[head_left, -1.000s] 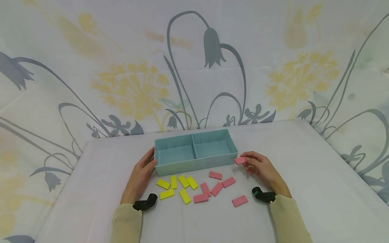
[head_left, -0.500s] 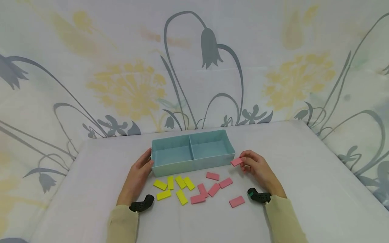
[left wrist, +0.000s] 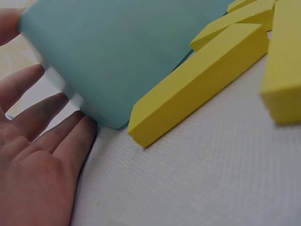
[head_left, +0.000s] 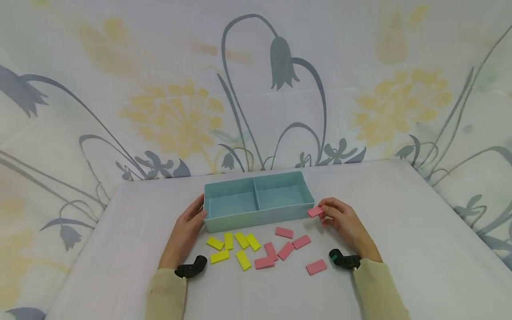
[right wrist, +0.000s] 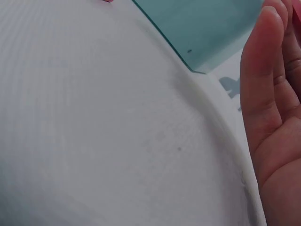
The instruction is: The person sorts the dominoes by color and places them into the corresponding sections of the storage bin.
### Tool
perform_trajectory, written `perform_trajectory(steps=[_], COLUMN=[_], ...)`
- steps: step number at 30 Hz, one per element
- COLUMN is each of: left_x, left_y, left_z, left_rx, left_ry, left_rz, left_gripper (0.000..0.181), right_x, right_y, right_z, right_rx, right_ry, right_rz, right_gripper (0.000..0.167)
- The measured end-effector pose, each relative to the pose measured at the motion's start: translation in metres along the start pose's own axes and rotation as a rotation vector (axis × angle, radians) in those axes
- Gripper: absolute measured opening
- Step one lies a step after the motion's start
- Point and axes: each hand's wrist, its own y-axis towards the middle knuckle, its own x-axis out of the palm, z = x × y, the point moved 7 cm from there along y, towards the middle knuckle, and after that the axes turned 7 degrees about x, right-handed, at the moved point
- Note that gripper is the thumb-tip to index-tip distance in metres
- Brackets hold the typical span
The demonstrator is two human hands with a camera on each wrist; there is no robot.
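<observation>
A pale blue two-compartment box (head_left: pixel 256 218) stands on the white cloth, with nothing in either compartment. Against its left end rests my left hand (head_left: pixel 185 231); in the left wrist view, the fairly straight fingers (left wrist: pixel 40 106) touch the box's end wall (left wrist: pixel 108 56). My right hand (head_left: pixel 346 224) pinches a small flat pink block (head_left: pixel 314 212) between thumb and fingertips, just off the box's front right corner. Only a sliver of that block shows in the right wrist view, at the edge behind the fingers.
Several yellow blocks (head_left: pixel 243 260) lie in front of the box's left half. Several pink blocks (head_left: pixel 286 250) lie to their right, one (head_left: pixel 316 267) apart nearer the right wrist. A flower-patterned cloth (head_left: pixel 256 89) hangs behind the table.
The head view shifts slightly left, then back right. My right hand moves the pink block a little closer to the box's corner. My left hand stays at the box's end.
</observation>
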Motion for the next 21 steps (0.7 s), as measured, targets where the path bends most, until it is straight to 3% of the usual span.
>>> perform_trajectory(steps=[10, 21], left_x=[-0.002, -0.001], left_y=[-0.001, 0.000], left_z=[-0.002, 0.001], left_rx=[-0.011, -0.016], left_ry=[-0.009, 0.003], left_rz=[0.011, 0.025], left_gripper=[0.055, 0.053], right_x=[0.003, 0.007], right_y=[0.001, 0.001], right_z=[-0.007, -0.018], right_rx=[-0.065, -0.141], right_ry=[0.041, -0.003], right_rz=[0.007, 0.031], right_gripper=[0.021, 0.023])
